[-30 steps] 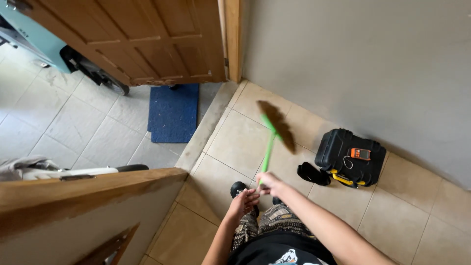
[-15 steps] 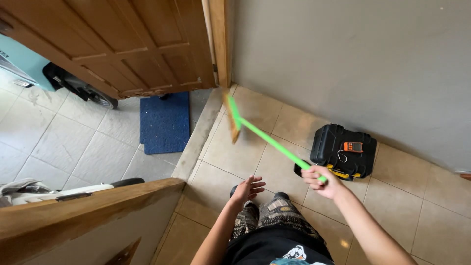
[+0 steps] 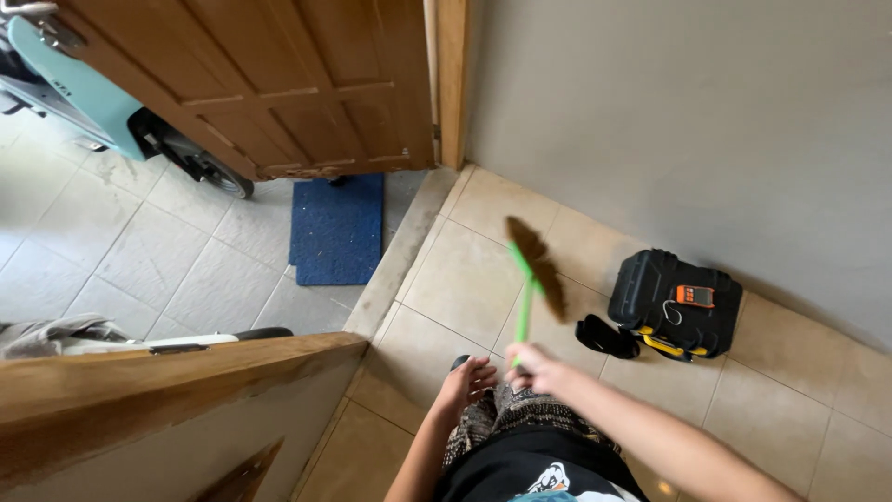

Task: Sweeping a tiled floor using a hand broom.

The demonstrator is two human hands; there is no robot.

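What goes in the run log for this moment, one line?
right hand: grips green broom handle | left hand: empty, open beside it | broom head: over beige floor tiles | near: black case, blue mat

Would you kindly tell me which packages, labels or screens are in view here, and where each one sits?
Black hard case: boxy, yellow latches, on the tiled floor by the grey wall.
Small orange device: rectangular, with a dark little screen, lying on the case lid.
No other packages, labels or signs show.
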